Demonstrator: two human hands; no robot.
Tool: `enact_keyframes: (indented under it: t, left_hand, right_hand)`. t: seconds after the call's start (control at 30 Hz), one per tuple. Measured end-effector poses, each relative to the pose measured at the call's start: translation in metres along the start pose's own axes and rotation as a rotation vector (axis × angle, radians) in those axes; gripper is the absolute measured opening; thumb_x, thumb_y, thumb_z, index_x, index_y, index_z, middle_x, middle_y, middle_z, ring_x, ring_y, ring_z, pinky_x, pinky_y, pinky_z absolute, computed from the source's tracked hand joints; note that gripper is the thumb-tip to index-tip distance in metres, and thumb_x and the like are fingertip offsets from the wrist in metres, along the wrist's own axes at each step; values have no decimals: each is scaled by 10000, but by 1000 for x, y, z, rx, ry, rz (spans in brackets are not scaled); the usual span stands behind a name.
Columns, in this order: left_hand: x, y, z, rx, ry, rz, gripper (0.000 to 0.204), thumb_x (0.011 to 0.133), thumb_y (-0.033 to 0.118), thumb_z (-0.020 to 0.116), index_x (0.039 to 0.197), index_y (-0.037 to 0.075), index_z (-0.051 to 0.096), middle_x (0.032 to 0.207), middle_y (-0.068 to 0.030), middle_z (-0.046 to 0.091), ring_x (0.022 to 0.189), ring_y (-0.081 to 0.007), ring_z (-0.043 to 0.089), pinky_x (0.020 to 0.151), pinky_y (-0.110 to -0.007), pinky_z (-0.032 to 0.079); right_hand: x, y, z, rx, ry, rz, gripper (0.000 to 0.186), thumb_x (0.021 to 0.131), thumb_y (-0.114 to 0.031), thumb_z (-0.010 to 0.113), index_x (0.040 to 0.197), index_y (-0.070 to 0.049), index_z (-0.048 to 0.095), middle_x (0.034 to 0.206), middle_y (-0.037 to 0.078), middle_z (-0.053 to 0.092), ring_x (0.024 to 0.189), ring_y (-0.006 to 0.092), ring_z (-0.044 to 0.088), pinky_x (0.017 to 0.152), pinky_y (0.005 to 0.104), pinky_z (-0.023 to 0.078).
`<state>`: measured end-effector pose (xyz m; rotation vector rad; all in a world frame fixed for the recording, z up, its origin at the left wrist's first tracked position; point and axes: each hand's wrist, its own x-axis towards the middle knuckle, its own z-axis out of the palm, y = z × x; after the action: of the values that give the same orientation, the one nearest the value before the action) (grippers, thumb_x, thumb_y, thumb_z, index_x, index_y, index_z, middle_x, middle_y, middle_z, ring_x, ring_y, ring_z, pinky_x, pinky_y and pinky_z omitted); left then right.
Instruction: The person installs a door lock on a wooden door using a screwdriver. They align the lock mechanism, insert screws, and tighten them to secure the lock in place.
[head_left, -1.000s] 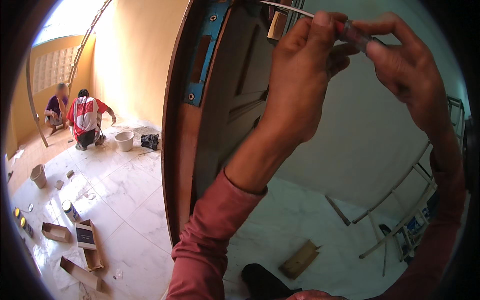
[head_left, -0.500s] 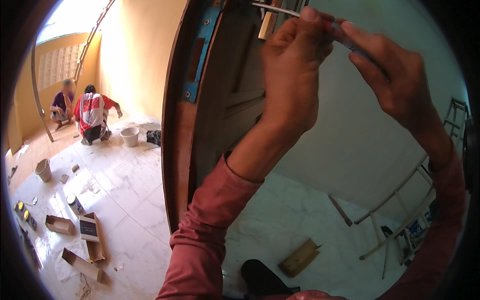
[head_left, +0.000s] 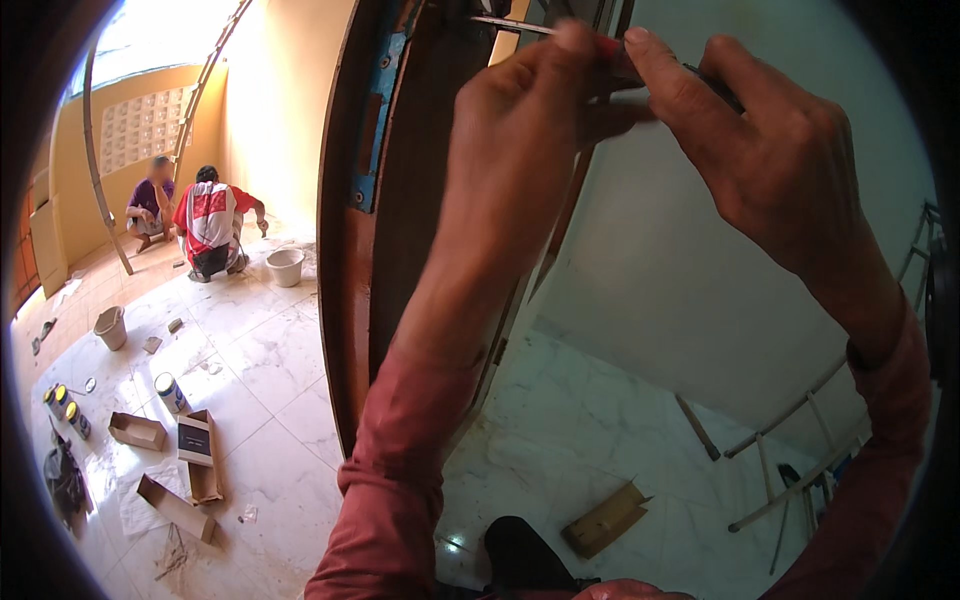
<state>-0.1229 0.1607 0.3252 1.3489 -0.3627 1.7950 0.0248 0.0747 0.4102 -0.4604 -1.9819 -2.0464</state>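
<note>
Head view: a screwdriver point(head_left: 607, 47) with a thin metal shaft and a red-and-dark handle is held roughly level before the upper part of a dark brown wooden door point(head_left: 345, 300), its tip just right of the blue metal plate point(head_left: 380, 145) along the door's upright edge. Whether that tip touches anything, I cannot tell. Were it poorly seated or slanted, it could skid and score the wood; a loose hold might also let the handle slip. The bare left hand point(head_left: 525, 115) is nearly closed, thumb and fingers pinching where shaft meets handle. The bare right hand point(head_left: 750, 150) is looser, its thumb and bent fingers around the handle's far end, their pressure unclear.
</note>
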Motion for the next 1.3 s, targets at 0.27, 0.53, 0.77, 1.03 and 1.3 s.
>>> enact_keyframes:
  t: [0.27,0.53,0.77,1.03,1.3]
  left_hand:
    - [-39,54,-63,1465,616,546,713,825,421,837,1340,-6,589,984,-166,753,920,-312,727,862,-385,548]
    - [-42,50,-56,1419,604,25,498,788,383,813,976,-40,629,907,-222,736,840,-392,724,842,-458,537]
    - [-42,49,-58,1426,595,6,605,800,480,812,1130,-1,653,1000,-194,736,955,-320,702,887,-442,523]
    - [-45,57,-58,1534,566,27,533,810,485,789,957,15,586,841,-180,708,820,-369,703,815,-457,523]
    - [-47,55,-57,1468,570,65,500,823,454,774,940,13,570,840,-192,703,815,-387,696,808,-479,516]
  right_hand:
    - [-4,5,4,-346,14,-188,318,930,-139,688,1232,-57,631,692,28,479,477,93,468,372,258,355]
    - [6,7,-6,-259,-163,-154,327,890,-129,745,1189,-42,643,678,20,453,475,100,477,343,253,350]
    - [21,13,-23,1238,-413,1115,196,977,-178,696,1118,-53,641,797,-23,566,586,79,531,493,280,460]
    - [4,8,-11,909,-261,501,204,1000,-221,664,1073,-33,638,818,2,583,590,69,516,482,284,436]
    - [11,-2,-8,-97,-86,-23,238,983,-245,672,1049,-23,621,779,39,570,534,83,487,436,268,376]
